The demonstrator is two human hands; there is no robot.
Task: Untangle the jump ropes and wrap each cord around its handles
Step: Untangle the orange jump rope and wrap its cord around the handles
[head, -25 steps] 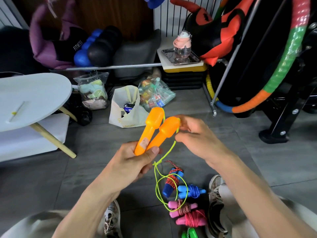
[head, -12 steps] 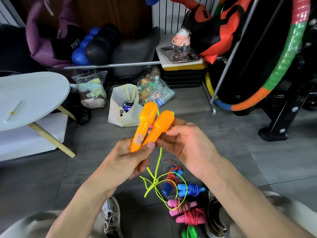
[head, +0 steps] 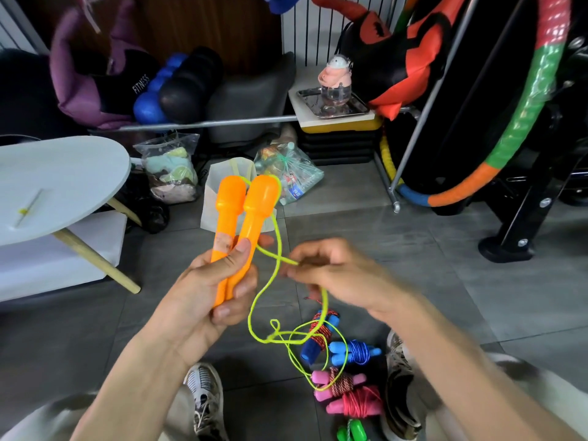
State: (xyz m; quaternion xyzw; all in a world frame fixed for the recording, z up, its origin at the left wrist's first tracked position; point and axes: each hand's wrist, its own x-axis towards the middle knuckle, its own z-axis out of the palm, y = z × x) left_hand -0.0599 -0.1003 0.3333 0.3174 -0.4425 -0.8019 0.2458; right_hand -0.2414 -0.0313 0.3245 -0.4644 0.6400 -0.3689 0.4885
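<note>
— So, starting at the left: what is the left hand (head: 211,291) doing?

— It is clenched around the lower shafts of the two orange handles (head: 241,230), held side by side with their fat ends pointing up and away from the palm, thumb pressed across the front.

— And the cord?

— The yellow-green cord (head: 276,249) comes off the top of the handles, drops past the thumb side of that hand, and crosses toward the right hand (head: 337,275). That hand is pinching a stretch of it between thumb and fingertips, just beside the left hand's knuckles. I can't tell exactly how many fingers are on it, since that hand is blurred.

— Is any of it wrapped yet?

— None that I can see. The shafts look bare, and below both hands the cord hangs in several slack loops with what looks like a small twist or knot in them.

— What about the rest of the ropes?

— Below the right hand, on the floor, lie a blue pair (head: 337,345), a pink pair (head: 346,396) and a bit of a green pair (head: 351,432), each with cord already wound around the handles. So I'd judge most of the job finished, with this orange rope left to clear and wind.
</note>
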